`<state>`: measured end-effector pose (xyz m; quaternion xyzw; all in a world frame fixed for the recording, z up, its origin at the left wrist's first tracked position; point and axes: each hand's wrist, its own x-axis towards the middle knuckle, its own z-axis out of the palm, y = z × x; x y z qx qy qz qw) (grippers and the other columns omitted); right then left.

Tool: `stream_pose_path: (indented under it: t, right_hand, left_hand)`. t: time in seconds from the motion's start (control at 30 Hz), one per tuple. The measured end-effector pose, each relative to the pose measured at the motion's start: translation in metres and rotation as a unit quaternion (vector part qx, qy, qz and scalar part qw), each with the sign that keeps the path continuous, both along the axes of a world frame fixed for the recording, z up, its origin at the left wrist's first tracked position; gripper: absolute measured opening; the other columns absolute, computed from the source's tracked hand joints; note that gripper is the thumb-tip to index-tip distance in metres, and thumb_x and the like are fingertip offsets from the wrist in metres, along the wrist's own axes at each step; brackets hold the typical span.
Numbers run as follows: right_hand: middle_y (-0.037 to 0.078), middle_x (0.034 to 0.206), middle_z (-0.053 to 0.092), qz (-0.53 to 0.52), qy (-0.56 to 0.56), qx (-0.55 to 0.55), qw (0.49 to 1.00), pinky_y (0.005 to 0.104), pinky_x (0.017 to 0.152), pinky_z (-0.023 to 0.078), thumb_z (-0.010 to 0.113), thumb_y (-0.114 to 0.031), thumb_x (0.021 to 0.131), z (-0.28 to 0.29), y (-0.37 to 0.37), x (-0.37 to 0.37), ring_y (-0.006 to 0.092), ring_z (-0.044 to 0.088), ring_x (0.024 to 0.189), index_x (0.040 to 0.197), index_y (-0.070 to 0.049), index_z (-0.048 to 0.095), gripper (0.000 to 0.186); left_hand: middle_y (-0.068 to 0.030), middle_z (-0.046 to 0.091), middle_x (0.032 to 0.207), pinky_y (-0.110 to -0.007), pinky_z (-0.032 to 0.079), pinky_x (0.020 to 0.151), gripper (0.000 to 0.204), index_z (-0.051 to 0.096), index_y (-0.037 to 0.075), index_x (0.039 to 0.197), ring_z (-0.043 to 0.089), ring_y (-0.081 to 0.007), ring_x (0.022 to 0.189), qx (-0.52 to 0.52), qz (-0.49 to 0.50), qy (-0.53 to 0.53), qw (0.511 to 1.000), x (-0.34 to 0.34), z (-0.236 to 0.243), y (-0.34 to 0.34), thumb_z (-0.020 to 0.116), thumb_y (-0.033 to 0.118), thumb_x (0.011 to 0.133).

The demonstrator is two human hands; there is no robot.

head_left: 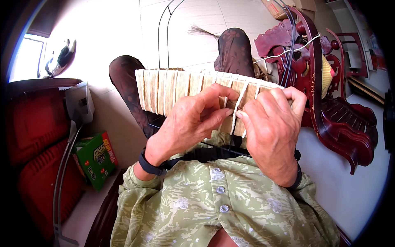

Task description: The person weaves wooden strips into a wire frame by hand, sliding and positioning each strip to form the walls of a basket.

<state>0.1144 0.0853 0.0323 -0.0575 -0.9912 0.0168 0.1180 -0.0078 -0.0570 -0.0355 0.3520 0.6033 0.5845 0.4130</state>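
Across my lap lies a pale beige panel of fine straw-like strands [187, 84], bound crosswise with several white cords [243, 92] and edged along its top in white. My left hand [191, 117] is at its front, index finger and thumb curled in toward one cord; whether anything thin sits between the tips is too small to tell. My right hand [273, 127] grips the panel's right part, fingers bent over the upper edge and thumb pressed by that same cord. Thin black wire [159, 41] rises in a loop beyond the panel, and dark strands hang below the cord.
To the right stands a carved dark-red wooden chair [314, 82], with a white string [288, 51] and black wires [293, 37] in front. A green box [94, 158] and a grey metal stand [61, 181] are at left, near red seating [45, 177]. Cardboard [277, 9] lies at the back.
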Motion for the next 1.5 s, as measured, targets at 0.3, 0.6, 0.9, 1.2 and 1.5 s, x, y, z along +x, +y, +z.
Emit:
stream_pose_path:
  t: [0.3, 0.6, 0.9, 1.2, 1.5]
  right_hand:
    - [0.007, 0.085, 0.06, -0.018, 0.018, -0.103, 0.994, 0.0458, 0.088, 0.042, 0.081, -0.012, 0.077, 0.021, 0.001, -0.005, 0.0298, 0.058, 0.087, 0.089, -0.006, 0.066, 0.02]
    - [0.008, 0.09, 0.06, 0.023, -0.031, -0.113, 0.993, 0.0444, 0.089, 0.044, 0.086, -0.014, 0.071, 0.034, 0.006, -0.006, 0.0297, 0.062, 0.089, 0.091, -0.005, 0.064, 0.031]
    - [0.008, 0.088, 0.056, 0.007, -0.01, -0.058, 0.998, 0.0452, 0.09, 0.042, 0.079, -0.003, 0.072, 0.019, 0.002, 0.002, 0.0283, 0.062, 0.087, 0.083, -0.005, 0.06, 0.022]
    - [0.008, 0.088, 0.057, 0.007, 0.002, -0.082, 0.997, 0.0447, 0.091, 0.041, 0.077, -0.001, 0.072, 0.016, 0.004, 0.011, 0.0281, 0.061, 0.086, 0.083, -0.004, 0.061, 0.02]
    - [0.008, 0.086, 0.056, -0.001, 0.016, -0.075, 0.997, 0.0462, 0.092, 0.041, 0.074, -0.002, 0.072, 0.01, 0.004, 0.015, 0.027, 0.061, 0.085, 0.083, -0.003, 0.06, 0.018]
  left_hand:
    - [-0.0082, 0.067, 0.076, -0.033, 0.052, 0.062, 0.017, 0.06, 0.003, 0.107, 0.067, -0.0175, 0.067, 0.015, -0.014, 0.192, 0.981, -0.013, -0.001, 0.008, 0.069, 0.002, 0.093]
    - [-0.0123, 0.069, 0.079, -0.041, 0.053, 0.064, 0.011, 0.059, 0.007, 0.103, 0.069, -0.0355, 0.072, -0.04, 0.062, 0.322, 0.944, -0.003, -0.001, 0.003, 0.068, 0.01, 0.096]
    - [-0.0041, 0.065, 0.078, -0.026, 0.051, 0.061, 0.014, 0.064, -0.001, 0.104, 0.064, -0.0092, 0.068, -0.018, 0.147, 0.16, 0.976, 0.025, -0.006, -0.011, 0.073, 0.003, 0.095]
    - [-0.003, 0.065, 0.081, -0.025, 0.051, 0.06, 0.023, 0.07, 0.001, 0.104, 0.062, -0.0088, 0.064, -0.054, 0.18, 0.179, 0.966, 0.04, -0.008, -0.008, 0.082, 0.006, 0.086]
    - [0.0038, 0.063, 0.08, -0.021, 0.044, 0.061, 0.012, 0.066, 0.003, 0.088, 0.055, -0.0026, 0.068, -0.04, 0.144, -0.025, 0.988, 0.034, -0.009, -0.01, 0.077, 0.007, 0.091]
